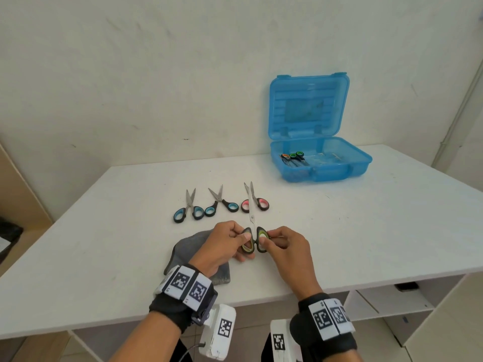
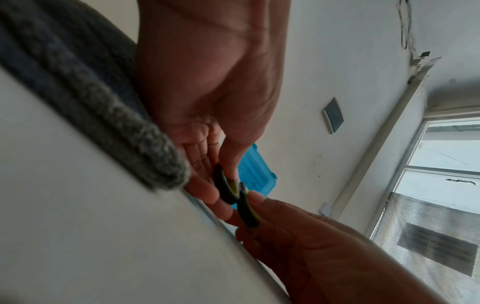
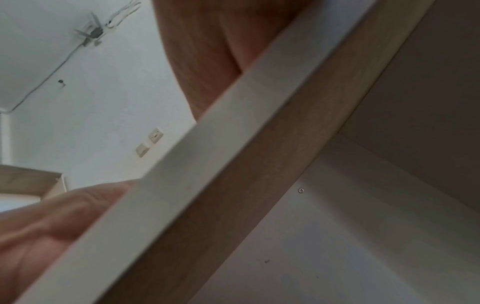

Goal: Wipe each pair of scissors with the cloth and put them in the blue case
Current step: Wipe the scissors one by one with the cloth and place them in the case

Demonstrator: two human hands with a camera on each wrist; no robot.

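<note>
Both hands hold one pair of scissors with black and yellow-green handles [image 1: 253, 232] just above the table, blades pointing away. My left hand [image 1: 227, 241] pinches the left handle loop [image 2: 225, 189]. My right hand [image 1: 281, 242] pinches the right loop [image 2: 248, 211]. The blades are nearly together. A grey cloth [image 1: 188, 250] lies on the table under my left wrist, also seen as grey cloth [image 2: 91, 98]. Three more pairs lie in a row beyond: two blue-handled scissors [image 1: 188, 209] [image 1: 221, 203] and pink-handled scissors [image 1: 254, 202]. The open blue case [image 1: 320, 163] stands at the back right with scissors inside [image 1: 294, 158].
The white table [image 1: 366, 226] ends at a front edge [image 3: 207, 164] close under my wrists. A white wall rises right behind the case. Shelving sits under the table at the right [image 1: 392, 301].
</note>
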